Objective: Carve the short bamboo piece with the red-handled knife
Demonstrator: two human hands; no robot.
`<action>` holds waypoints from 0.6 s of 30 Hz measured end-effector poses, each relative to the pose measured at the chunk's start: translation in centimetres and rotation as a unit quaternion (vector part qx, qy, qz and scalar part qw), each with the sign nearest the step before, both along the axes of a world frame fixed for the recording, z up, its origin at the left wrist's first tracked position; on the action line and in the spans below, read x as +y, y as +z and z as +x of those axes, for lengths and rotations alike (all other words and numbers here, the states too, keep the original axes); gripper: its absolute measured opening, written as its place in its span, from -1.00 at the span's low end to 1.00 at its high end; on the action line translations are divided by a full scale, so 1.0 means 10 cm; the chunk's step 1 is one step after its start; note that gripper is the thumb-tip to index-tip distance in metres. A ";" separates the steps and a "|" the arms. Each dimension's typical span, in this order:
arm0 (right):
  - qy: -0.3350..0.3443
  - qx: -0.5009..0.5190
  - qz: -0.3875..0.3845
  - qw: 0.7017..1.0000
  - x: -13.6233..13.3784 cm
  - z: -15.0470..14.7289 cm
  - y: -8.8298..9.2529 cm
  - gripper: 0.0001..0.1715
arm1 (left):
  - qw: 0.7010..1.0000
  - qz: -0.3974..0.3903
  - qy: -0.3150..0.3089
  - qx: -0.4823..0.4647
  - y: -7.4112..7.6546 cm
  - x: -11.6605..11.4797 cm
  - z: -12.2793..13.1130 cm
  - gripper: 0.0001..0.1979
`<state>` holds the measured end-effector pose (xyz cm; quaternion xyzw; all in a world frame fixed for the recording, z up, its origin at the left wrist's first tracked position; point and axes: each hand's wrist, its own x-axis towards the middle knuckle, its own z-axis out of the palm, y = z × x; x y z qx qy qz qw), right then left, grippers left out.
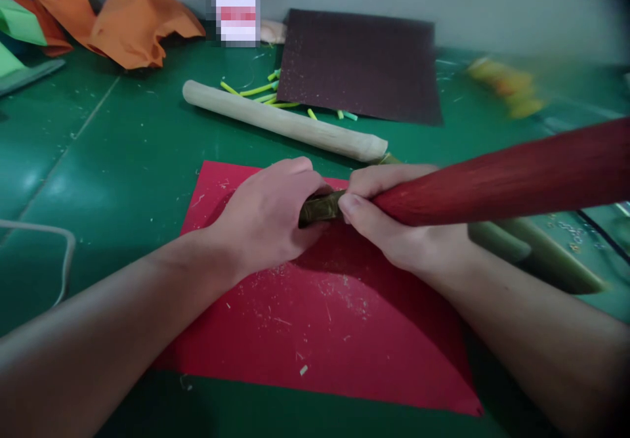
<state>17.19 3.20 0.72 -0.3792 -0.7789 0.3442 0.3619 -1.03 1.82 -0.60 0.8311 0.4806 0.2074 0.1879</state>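
Note:
My left hand (268, 218) is closed around the olive-green end (319, 208) of a long rod. My right hand (388, 218) grips the same rod where its dark red wrapped part (502, 178) begins; that part runs off to the right edge. Both hands meet above a red paper sheet (325, 320) lying on the green table and sprinkled with small shavings.
A pale wooden stick (283, 121) lies behind the hands. Beyond it are a dark brown sheet (361, 64) and several green-yellow strips (268, 93). Crumpled orange paper (125, 24) sits far left, olive-green rods (536, 254) at right, a cord (62, 254) at the left edge.

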 end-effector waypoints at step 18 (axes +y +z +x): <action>-0.008 0.024 -0.026 0.999 0.02 0.00 0.01 -0.67 | 1.000 0.010 0.004 -0.018 -0.02 0.00 0.00 -0.84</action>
